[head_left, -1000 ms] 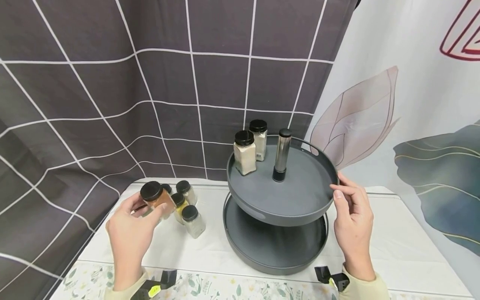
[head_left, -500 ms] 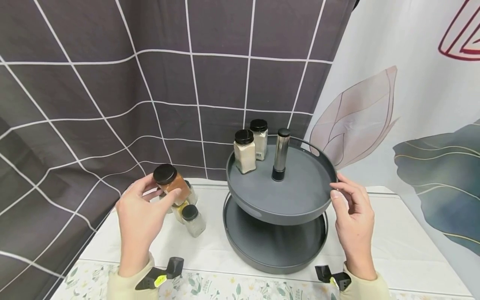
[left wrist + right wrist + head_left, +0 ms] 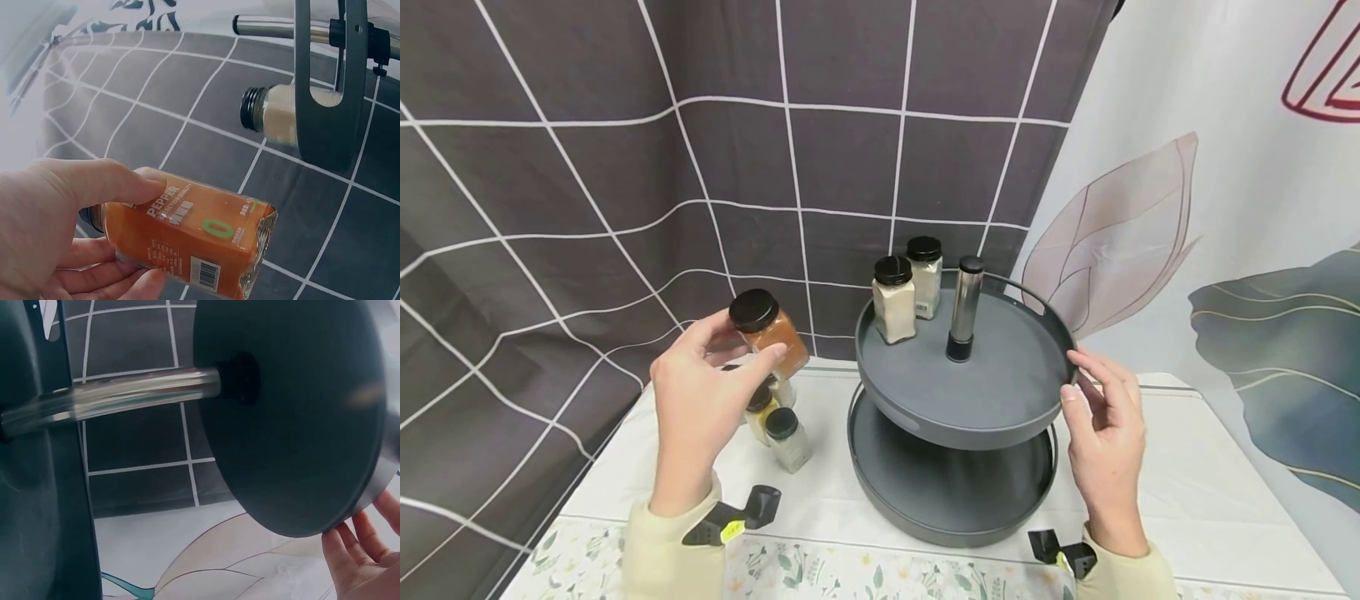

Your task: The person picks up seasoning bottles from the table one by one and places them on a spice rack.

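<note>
- Left hand (image 3: 703, 396): thumb and fingers pinch a pepper jar (image 3: 784, 343) by its sides. Thumb lies over the label side; can't tell how far apart the fingers behind it sit.
- Pepper jar is in the air, tilted: black lid up and left by the left fingertips, base poking out past the thumb tip. Orange contents; label reads PEPPER, barcode lower down.
- Below the left fingers: cluster of small black-lidded jars on the white table (image 3: 1217, 483). 1 clear jar (image 3: 792, 450) nearest the person, 1 yellow jar (image 3: 758, 423) just beside it. Others partly hidden by the hand, can't count.
- Right hand (image 3: 1105, 433): fingers loosely bent, a bit apart, thumb separate. Fingertips touch the rim of the upper tray (image 3: 1007, 375).
- Left of the right fingertips: metal post (image 3: 966, 310) at tray middle, black cap.
- Farther left, well apart from those fingers: 2 upright jars of pale powder, front jar (image 3: 895, 315) and back jar (image 3: 928, 290), black lids.
- Below and left of the right fingers: lower tray (image 3: 955, 492), round, dark grey.
- Beyond both hands' fingers: dark curtain (image 3: 842, 158), white grid.
</note>
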A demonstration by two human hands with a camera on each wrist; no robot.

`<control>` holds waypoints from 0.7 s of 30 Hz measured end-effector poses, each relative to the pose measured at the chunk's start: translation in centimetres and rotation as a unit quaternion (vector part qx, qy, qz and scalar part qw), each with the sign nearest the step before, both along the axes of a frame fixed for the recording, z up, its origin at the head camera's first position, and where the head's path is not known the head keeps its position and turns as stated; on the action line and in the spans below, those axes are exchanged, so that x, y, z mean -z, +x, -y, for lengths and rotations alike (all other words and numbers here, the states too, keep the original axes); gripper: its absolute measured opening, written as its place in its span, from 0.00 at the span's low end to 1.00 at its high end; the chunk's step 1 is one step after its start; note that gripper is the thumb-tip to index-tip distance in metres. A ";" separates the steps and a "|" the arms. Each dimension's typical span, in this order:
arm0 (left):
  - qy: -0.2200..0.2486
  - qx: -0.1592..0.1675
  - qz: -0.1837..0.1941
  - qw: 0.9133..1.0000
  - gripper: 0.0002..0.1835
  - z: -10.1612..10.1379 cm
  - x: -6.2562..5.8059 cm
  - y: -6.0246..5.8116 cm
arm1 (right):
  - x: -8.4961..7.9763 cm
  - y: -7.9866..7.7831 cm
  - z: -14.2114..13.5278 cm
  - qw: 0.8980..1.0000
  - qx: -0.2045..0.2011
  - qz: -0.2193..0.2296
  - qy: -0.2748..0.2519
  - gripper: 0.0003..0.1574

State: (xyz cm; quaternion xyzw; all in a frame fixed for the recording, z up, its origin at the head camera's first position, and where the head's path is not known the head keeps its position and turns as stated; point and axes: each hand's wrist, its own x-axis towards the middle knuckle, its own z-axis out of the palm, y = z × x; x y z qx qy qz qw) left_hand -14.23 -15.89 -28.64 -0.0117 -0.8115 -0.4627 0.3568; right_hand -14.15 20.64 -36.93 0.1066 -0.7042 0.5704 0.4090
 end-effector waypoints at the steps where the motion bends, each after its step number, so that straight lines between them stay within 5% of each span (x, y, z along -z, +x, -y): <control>1: -0.004 0.004 -0.004 1.000 0.23 -0.1 -0.1 -0.1 | 0.1 0.0 0.0 1.000 0.003 0.003 0.003 0.23; 21: -0.006 0.098 -0.054 0.994 0.25 -2.4 -2.4 -1.6 | 0.1 0.2 0.1 0.998 -0.016 0.035 0.046 0.34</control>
